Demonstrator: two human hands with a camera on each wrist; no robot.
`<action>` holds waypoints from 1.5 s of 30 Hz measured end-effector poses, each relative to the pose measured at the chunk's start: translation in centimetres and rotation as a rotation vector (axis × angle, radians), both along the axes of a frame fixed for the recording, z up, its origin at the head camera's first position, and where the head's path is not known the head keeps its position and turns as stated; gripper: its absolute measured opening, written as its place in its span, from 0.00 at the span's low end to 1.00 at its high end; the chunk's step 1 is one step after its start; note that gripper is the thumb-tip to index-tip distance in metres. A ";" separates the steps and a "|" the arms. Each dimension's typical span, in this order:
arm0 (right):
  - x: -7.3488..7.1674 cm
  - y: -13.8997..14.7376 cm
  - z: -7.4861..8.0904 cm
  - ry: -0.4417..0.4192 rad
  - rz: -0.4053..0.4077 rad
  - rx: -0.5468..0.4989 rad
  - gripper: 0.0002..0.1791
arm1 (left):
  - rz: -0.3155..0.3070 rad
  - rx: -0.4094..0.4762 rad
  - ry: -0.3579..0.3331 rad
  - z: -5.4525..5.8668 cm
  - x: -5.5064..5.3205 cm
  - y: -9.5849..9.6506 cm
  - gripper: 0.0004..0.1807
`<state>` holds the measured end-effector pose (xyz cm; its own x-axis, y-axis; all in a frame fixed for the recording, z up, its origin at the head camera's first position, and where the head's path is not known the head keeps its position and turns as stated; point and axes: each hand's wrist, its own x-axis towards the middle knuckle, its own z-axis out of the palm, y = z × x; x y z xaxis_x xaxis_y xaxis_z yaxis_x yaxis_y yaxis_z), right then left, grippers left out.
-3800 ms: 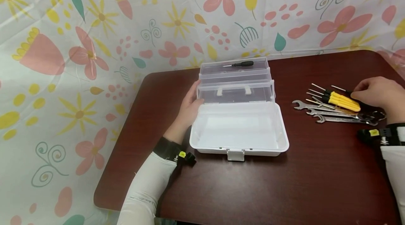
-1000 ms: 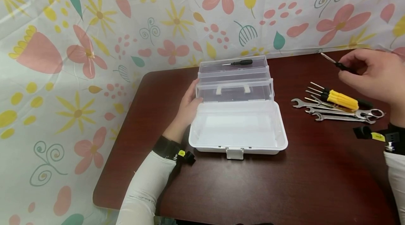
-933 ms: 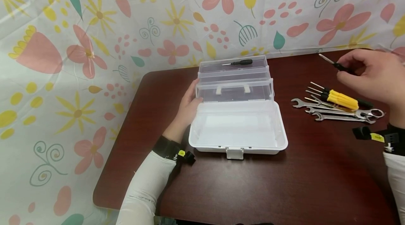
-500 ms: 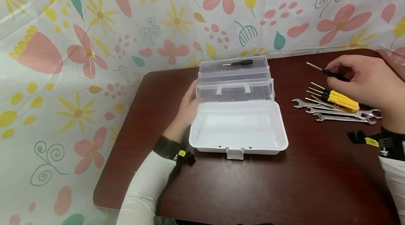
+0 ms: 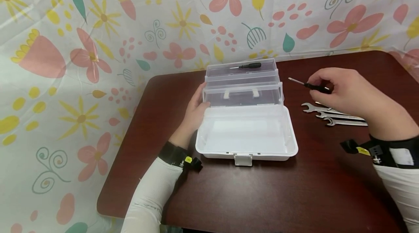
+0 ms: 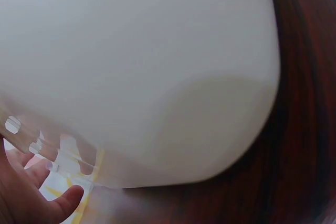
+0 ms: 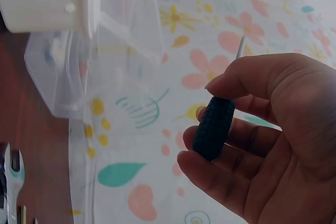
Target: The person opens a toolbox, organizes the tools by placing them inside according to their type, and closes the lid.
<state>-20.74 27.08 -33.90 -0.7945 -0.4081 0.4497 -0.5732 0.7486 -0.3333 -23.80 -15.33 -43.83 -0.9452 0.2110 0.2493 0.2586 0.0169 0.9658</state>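
A white toolbox (image 5: 247,131) stands open on the table, its clear plastic trays (image 5: 242,94) raised behind the base. At its left side my left hand (image 5: 194,111) touches the clear plastic edge with extended fingers; in the left wrist view the left hand (image 6: 31,187) has its thumb and fingers apart beside the plastic. My right hand (image 5: 343,87) pinches a small black-handled screwdriver (image 5: 315,87) in the air, right of the trays, its metal tip pointing left. The black ribbed handle (image 7: 214,127) shows between thumb and fingers. Another black screwdriver (image 5: 250,65) lies in the topmost tray.
Several wrenches (image 5: 340,117) lie on the dark red table (image 5: 294,196) below my right hand, which hides most of the tool pile. A white latch (image 5: 243,160) hangs at the box front. A flowered cloth (image 5: 183,22) covers the wall behind.
My right hand picked up the black screwdriver from the pile, lifted it, and has moved left toward the raised trays with it. The left hand and toolbox have stayed in place.
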 end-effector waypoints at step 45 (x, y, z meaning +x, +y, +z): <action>1.4 -2.2 0.4 0.123 0.268 -0.047 0.20 | -0.012 0.016 0.022 0.1 0.1 -0.1 0.39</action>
<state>-19.33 24.87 -33.49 -0.5996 -0.5722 0.5595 -0.7864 0.5509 -0.2794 -23.67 -15.38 -43.72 -0.9370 0.2180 0.2731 0.2795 -0.0013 0.9601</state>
